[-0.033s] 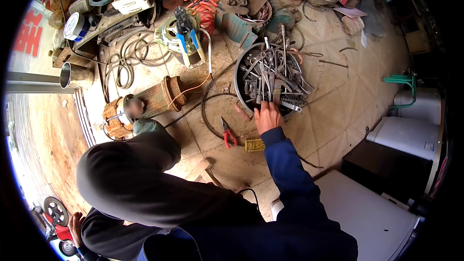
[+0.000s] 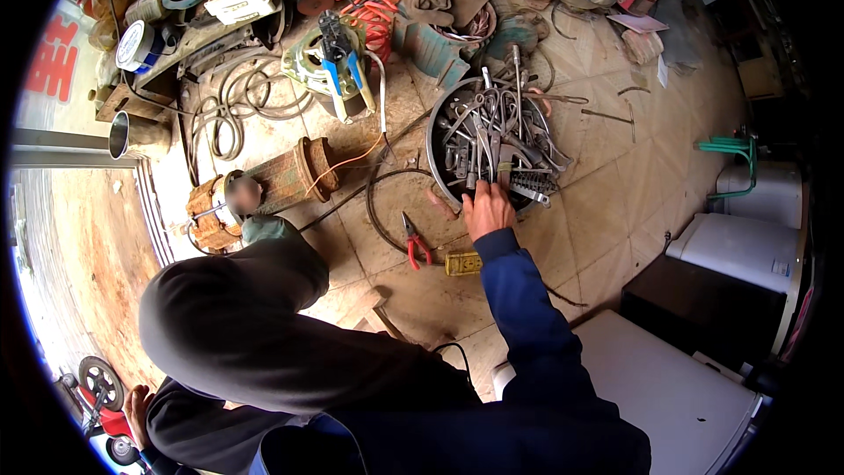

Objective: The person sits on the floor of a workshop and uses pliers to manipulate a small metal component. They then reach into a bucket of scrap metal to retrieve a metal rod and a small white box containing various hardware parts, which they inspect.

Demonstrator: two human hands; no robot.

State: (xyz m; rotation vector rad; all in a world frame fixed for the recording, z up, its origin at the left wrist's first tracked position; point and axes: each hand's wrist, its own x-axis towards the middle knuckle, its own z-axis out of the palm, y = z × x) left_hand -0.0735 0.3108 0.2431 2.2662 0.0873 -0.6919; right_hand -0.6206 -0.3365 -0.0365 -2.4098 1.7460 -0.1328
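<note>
A round metal basin (image 2: 430, 145) full of wrenches, sockets and other hand tools stands on the floor ahead. My right hand (image 2: 491, 211), in a dark blue sleeve, reaches over its near rim. The fingers are stretched forward and slightly apart, their tips touching the tools beside a socket piece; no tool is visibly gripped. At the lower left, my left hand (image 2: 137, 412) is open beside the dark clothing of a person (image 2: 255, 325) bending in front of me. Red-handled pliers (image 2: 414, 244) and a yellow block-shaped object (image 2: 462, 264) lie on the floor nearby.
Left of the basin lies a rusty cylindrical motor or pump (image 2: 286, 178). Blue-handled crimping pliers (image 2: 334, 57) rest on a green part behind it. Coiled cable (image 2: 230, 114) spreads over the floor. White appliances (image 2: 673, 378) stand at the right.
</note>
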